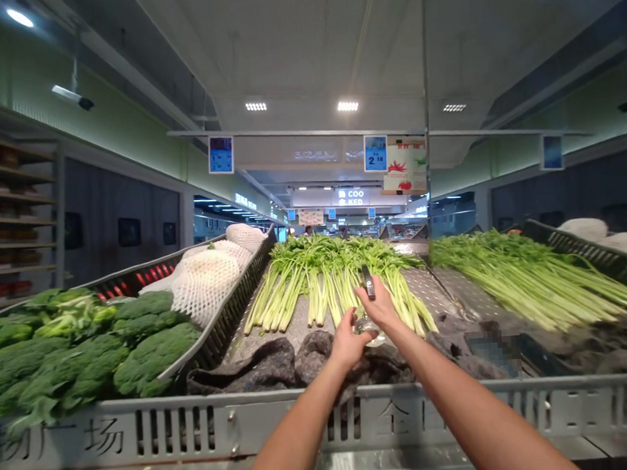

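My left hand (347,343) is closed at the front of the celery display, thumb and fingers around a round, clear, shiny thing (373,335) that looks like a roll of tape. Just above and to the right, my right hand (380,305) grips a small dark tool (369,282) with a pale metallic part; its exact kind is unclear. Both hands are close together, over bunches of celery (322,284) lying with leaves to the back and stalks toward me. Beneath the hands lies a rumpled dark grey cloth (242,372).
Broccoli (85,351) is heaped at the left, beside white foam-netted produce (206,275) in a black crate (247,282). A grey slatted rail (181,427) runs along the front. At right, a mirror (530,191) reflects the celery. Price signs (376,153) hang overhead.
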Available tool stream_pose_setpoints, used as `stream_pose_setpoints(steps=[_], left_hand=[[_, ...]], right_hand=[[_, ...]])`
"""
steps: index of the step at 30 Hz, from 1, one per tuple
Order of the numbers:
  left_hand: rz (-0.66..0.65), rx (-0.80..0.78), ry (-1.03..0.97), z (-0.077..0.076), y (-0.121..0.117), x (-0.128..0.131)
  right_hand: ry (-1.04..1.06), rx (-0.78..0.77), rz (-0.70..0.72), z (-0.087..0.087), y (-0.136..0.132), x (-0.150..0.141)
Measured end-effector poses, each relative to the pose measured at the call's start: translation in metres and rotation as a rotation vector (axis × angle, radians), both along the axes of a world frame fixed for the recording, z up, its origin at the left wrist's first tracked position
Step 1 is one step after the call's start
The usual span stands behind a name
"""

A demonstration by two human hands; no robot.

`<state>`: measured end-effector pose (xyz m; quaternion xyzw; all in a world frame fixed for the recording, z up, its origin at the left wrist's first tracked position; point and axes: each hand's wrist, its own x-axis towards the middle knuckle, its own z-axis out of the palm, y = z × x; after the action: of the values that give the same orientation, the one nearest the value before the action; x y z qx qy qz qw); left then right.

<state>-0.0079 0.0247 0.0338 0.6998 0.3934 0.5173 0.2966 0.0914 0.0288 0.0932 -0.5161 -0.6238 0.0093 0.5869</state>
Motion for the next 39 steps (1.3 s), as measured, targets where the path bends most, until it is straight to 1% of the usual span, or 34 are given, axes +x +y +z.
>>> stream_pose_setpoints(steps=[3,5,8,10,12,14,16,21,28,34,39], left_hand=[[0.036,0.020,-0.010,0.000,0.014,-0.001],[0.054,0.049,-0.020,0.000,0.026,0.000],[0.039,0.079,-0.049,0.001,0.044,0.007],[0.020,0.088,-0.074,0.000,0.055,0.013],[0.017,0.095,-0.096,-0.002,0.064,0.018],[0.018,0.095,-0.097,-0.004,0.069,0.020],[0.013,0.091,-0.079,-0.006,0.071,0.021],[0.044,0.102,-0.062,-0.006,0.071,0.020],[0.004,0.169,0.016,-0.012,0.068,0.017],[-0.015,0.149,0.035,-0.008,0.061,0.010],[-0.029,0.129,0.038,-0.010,0.065,0.008]], right_hand=[[-0.018,0.004,0.105,-0.002,0.015,0.004],[0.026,0.005,0.132,-0.006,0.028,0.008],[0.095,0.036,0.059,-0.010,0.049,0.013],[0.074,0.068,0.007,-0.010,0.059,0.015],[0.064,0.093,-0.035,-0.011,0.066,0.016],[0.119,0.106,-0.065,-0.013,0.071,0.017],[0.192,0.111,-0.090,-0.014,0.074,0.018],[0.210,0.123,-0.080,-0.020,0.074,0.021],[0.239,0.115,-0.144,-0.028,0.062,0.024],[0.250,0.099,-0.076,-0.027,0.059,0.024],[0.144,0.122,-0.031,-0.029,0.064,0.024]])
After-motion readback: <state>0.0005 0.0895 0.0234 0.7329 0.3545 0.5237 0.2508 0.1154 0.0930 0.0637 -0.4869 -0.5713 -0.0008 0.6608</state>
